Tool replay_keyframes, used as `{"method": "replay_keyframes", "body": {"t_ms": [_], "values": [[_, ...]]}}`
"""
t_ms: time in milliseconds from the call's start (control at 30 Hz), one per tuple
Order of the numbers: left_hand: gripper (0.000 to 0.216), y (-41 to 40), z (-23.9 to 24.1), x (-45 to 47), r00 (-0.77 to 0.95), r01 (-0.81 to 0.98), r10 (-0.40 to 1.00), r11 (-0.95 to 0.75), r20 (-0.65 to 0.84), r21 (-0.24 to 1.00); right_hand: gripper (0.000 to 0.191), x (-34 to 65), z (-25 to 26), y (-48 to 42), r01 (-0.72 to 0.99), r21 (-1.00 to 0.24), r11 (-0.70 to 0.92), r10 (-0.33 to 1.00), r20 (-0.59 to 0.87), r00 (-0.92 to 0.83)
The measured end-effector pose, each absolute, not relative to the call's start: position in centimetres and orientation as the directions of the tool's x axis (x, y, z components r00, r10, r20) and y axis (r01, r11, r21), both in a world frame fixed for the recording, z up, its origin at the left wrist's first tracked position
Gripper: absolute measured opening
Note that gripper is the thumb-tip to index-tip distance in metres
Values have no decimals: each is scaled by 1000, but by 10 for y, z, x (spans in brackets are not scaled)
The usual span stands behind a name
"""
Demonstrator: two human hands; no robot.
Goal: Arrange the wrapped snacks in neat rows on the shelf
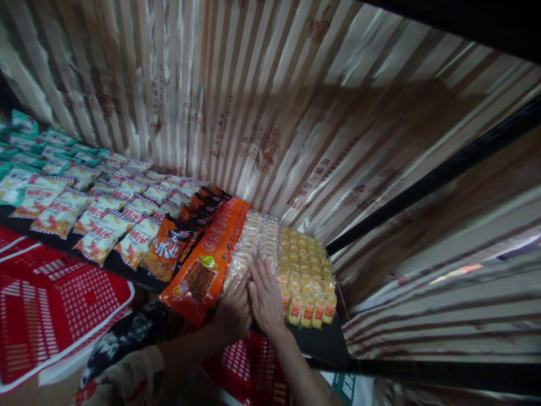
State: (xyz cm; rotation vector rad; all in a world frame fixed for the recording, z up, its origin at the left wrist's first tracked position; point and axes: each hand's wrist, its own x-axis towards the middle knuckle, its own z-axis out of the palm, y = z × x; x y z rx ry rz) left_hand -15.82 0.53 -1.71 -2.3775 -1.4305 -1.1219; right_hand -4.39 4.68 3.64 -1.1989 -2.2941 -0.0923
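Note:
My left hand point(235, 313) rests at the front of a block of small white snacks in clear wrappers point(246, 248), its fingers stretched towards them. Beside it, my right hand point(267, 301) lies with fingers extended over the front of the same block. The two hands are close together, and the nearest wrapped snacks are partly hidden under them. Against the left side of the block lies a big orange snack bag point(198, 279) with brown sticks pictured on it. Rows of small yellow-wrapped snacks point(307, 307) stand just right of my right hand.
Farther left on the dark shelf point(329, 341) are orange-brown snack bags point(166, 248), many white-and-red bags point(103, 234) and green bags point(14, 183). Red baskets point(97, 293) sit below the front edge. Striped sheeting point(270, 113) hangs behind; a black bar point(422, 183) slants at right.

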Motion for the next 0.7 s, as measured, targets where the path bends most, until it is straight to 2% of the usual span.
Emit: {"method": "replay_keyframes", "body": {"t_ms": [133,233,467,700], "values": [[46,6,-21,-157,271,785,708,-555,652,275,45,-44,27,52,781,-172,601,748,466,-473],[47,7,-15,-159,268,797,699,-548,662,256,47,-43,28,55,781,-189,595,756,461,-465],[53,14,12,-175,185,875,775,-410,604,258,47,-54,57,90,787,-175,591,757,456,-467],[50,19,11,-175,172,864,807,-399,564,307,46,-64,52,128,846,-164,507,840,313,-443]]}}
